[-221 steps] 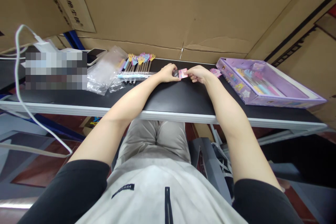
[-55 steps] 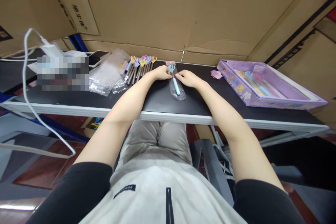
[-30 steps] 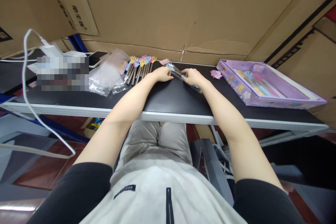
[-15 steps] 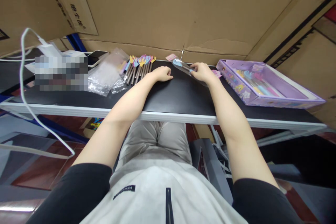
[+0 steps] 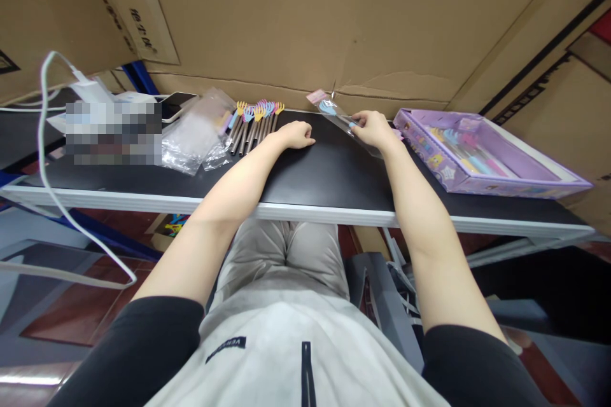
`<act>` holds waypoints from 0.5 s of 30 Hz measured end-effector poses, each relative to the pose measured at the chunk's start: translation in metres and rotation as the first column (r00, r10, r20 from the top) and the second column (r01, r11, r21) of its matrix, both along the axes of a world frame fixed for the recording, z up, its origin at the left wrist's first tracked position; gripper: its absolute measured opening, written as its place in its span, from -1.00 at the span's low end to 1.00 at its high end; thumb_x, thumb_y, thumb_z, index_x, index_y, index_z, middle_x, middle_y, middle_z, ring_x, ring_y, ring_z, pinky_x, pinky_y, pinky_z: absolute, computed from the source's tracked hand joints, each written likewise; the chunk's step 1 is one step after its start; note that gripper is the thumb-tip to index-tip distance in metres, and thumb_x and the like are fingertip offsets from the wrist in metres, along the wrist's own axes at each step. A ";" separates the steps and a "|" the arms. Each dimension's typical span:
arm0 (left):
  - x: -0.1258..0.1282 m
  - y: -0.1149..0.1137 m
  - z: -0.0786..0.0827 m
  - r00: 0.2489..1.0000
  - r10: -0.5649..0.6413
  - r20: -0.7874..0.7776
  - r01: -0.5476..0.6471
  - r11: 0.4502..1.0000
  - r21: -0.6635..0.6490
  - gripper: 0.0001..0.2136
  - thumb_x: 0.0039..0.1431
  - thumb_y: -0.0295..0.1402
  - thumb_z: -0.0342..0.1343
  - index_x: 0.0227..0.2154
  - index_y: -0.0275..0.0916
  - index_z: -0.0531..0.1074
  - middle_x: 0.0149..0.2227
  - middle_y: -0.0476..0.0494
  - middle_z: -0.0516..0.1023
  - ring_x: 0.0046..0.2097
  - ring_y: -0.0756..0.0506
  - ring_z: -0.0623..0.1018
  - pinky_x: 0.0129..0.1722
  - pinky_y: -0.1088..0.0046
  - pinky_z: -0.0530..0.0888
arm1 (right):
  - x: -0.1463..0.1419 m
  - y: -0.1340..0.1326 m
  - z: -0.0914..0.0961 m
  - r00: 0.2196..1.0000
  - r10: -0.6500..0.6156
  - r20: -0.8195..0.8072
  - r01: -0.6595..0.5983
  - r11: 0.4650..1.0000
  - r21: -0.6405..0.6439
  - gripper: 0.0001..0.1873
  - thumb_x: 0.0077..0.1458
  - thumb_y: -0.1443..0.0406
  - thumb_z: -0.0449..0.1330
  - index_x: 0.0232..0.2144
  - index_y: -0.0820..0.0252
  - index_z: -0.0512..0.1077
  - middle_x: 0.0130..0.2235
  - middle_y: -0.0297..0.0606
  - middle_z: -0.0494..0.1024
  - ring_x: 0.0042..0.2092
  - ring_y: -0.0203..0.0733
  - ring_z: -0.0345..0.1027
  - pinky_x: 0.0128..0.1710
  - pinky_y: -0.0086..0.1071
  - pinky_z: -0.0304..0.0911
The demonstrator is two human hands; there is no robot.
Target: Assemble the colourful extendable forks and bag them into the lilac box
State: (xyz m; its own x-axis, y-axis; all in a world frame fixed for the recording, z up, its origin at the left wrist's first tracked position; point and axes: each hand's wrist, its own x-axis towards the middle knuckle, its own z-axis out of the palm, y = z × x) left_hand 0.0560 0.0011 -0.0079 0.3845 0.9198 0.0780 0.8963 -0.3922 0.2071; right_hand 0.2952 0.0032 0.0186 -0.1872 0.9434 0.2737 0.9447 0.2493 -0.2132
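Note:
My right hand (image 5: 375, 130) is closed on a back scratcher (image 5: 329, 108) with a blue claw head and a metal stem, packed in a clear plastic bag with a pink header card. The bag slants up and left from my fingers, above the black tabletop. My left hand (image 5: 296, 134) rests on the table with its fingers curled in and nothing visible in them. Just left of it lies a pile of loose back scratchers (image 5: 255, 124), with yellow, blue and pink claws. Clear plastic bags (image 5: 193, 133) lie beside that pile.
A purple display box (image 5: 515, 186) on the right holds several bagged back scratchers. A phone (image 5: 176, 106) and a white charger with its cable (image 5: 90, 90) lie at the left. Cardboard (image 5: 305, 25) walls off the back of the table (image 5: 329, 181).
My right hand has shifted slightly right with the bagged back scratcher, and the bag has turned a little. My left hand has stayed in place.

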 end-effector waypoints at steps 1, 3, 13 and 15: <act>0.000 0.000 0.000 1.000 0.000 -0.001 0.000 1.000 -0.002 -0.80 0.35 -0.25 0.16 -0.13 -0.25 0.59 -0.09 -0.26 0.69 -0.04 -0.21 0.64 -0.06 0.37 0.47 | 0.001 0.001 -0.001 1.000 0.003 -0.009 -0.003 1.000 0.008 -0.47 0.25 0.30 0.13 0.21 0.38 0.55 0.00 0.08 0.68 0.08 0.19 0.55 0.19 -0.03 0.41; 0.000 -0.001 0.000 1.000 0.000 -0.003 0.000 1.000 0.000 -0.80 0.35 -0.25 0.16 -0.14 -0.25 0.59 -0.09 -0.26 0.69 -0.04 -0.21 0.64 -0.07 0.37 0.47 | 0.003 0.001 0.000 1.000 0.001 -0.021 -0.001 1.000 0.023 -0.47 0.24 0.32 0.13 0.20 0.38 0.55 0.02 0.08 0.68 0.10 0.18 0.55 0.18 -0.04 0.41; 0.003 -0.008 0.005 0.999 -0.001 -0.046 0.000 1.000 -0.005 -0.76 0.39 -0.24 0.13 -0.08 -0.27 0.59 -0.04 -0.28 0.70 0.02 -0.23 0.65 -0.03 0.37 0.48 | 0.045 -0.043 0.082 0.903 -0.352 -0.249 0.405 0.890 0.210 -0.49 0.27 0.51 0.19 0.24 0.53 0.54 0.18 0.20 0.60 0.27 0.02 0.49 0.27 -0.31 0.29; 0.003 -0.008 0.005 0.999 0.004 -0.052 -0.004 1.000 -0.004 -0.75 0.39 -0.24 0.12 -0.05 -0.27 0.59 -0.02 -0.28 0.70 0.03 -0.22 0.65 -0.03 0.38 0.48 | 0.071 -0.052 0.097 0.854 -0.459 -0.244 0.508 0.836 0.206 -0.47 0.22 0.54 0.26 0.24 0.47 0.55 0.22 0.18 0.58 0.29 0.03 0.48 0.34 -0.28 0.26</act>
State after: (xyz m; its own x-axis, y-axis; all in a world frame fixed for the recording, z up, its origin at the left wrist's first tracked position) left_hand 0.0587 -0.0070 -0.0027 0.3846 0.9215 0.0544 0.9073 -0.3882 0.1615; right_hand 0.3658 -0.0488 0.1152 0.3496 0.7926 0.4996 0.9104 -0.1614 -0.3810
